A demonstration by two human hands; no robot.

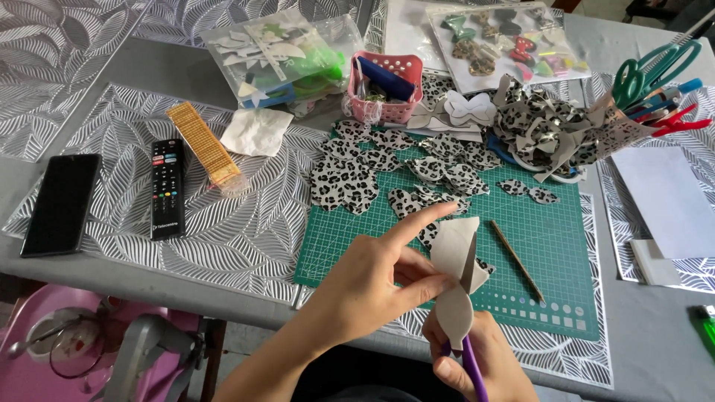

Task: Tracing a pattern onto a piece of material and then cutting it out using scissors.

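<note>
A grey tabletop (655,350) carried silver leaf-patterned mats and a green cutting mat (551,246). At the far left lay a black phone (61,202), then a black remote control (167,188) and a gold glitter strip (203,144), all well apart from the hands. Leopard-print cut-outs (387,167) were heaped on the upper part of the cutting mat.

The left hand (369,286) pinched a pale folded bow-shaped piece (456,275) just above the mat's near edge, thumb and middle fingers closed on it, forefinger stretched out straight. The right hand (480,361) gripped purple-handled scissors (472,368), fingers wrapped round the handle; the blades were hidden behind the piece.

The risk I judged nearest was a nick to the left fingertips, since they sat close to where the hidden blades should be. The floppy piece could also twist in that light pinch and spoil the outline. A pencil (517,261) lay just to the right.
</note>
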